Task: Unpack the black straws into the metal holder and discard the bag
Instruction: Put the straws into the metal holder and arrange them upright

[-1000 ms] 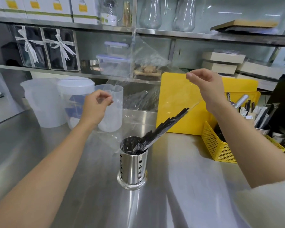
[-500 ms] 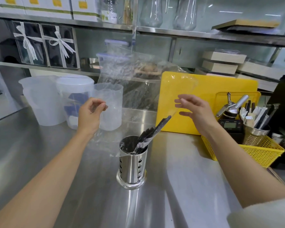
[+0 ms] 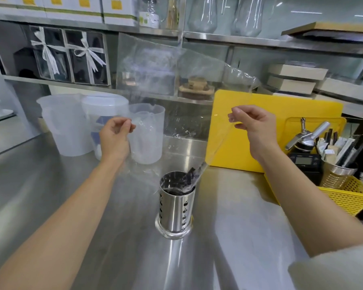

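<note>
A perforated metal holder (image 3: 176,212) stands upright on the steel counter in the middle. Black straws (image 3: 188,177) lie inside it, their tops leaning right just above the rim. A clear plastic bag (image 3: 172,80) is stretched above the holder, its lower end reaching down to the holder's mouth. My left hand (image 3: 115,137) pinches the bag's left edge. My right hand (image 3: 254,126) pinches its right edge. Both hands are above and behind the holder.
Translucent plastic jugs (image 3: 65,124) stand behind my left hand. A yellow cutting board (image 3: 281,114) leans at the back right. A yellow basket (image 3: 348,197) with utensils sits on the right. Shelves with boxes and jars run along the back.
The straws have slid further down into the holder, with far less sticking out. My right hand dropped, then pinched the bag's right edge, and the bag now billows higher.
</note>
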Demonstrator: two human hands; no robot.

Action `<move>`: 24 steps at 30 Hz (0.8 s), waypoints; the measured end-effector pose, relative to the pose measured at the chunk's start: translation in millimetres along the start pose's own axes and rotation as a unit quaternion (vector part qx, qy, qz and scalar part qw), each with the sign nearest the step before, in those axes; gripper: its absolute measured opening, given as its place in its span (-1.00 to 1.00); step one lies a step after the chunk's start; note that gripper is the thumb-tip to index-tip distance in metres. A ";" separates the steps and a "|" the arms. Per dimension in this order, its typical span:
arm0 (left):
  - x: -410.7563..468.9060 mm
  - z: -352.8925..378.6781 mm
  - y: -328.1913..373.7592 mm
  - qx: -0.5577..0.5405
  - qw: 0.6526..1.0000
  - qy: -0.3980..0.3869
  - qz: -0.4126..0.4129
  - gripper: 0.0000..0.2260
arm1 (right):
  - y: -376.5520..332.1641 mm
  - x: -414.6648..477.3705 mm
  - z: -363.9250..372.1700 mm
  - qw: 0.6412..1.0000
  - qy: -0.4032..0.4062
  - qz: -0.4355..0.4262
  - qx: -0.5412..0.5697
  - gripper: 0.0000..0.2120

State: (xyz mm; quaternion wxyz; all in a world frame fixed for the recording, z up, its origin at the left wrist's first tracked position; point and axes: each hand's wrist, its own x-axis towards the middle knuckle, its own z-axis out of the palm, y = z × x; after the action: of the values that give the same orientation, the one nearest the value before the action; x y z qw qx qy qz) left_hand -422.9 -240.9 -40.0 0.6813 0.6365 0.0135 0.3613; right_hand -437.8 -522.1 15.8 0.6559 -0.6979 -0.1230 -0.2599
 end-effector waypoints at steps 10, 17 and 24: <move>11.4 18.9 24.6 0.025 0.998 0.037 0.034 -0.77 | -13.4 10.1 6.1 0.998 0.031 0.017 0.053 -0.94; 10.6 23.3 33.6 0.026 0.999 0.002 0.045 -0.77 | -12.5 10.7 -8.6 0.997 0.041 0.031 0.062 -0.96; 17.2 45.0 57.9 0.017 0.996 -0.038 0.078 -0.87 | -29.0 21.1 -35.1 0.996 0.059 0.000 0.066 -0.94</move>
State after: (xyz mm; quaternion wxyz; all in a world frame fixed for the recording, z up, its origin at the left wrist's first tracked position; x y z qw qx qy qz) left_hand -416.1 -274.8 26.9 0.6399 0.6602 -0.0560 0.3892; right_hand -442.1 -556.9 51.7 0.7067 -0.6365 -0.1016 -0.2918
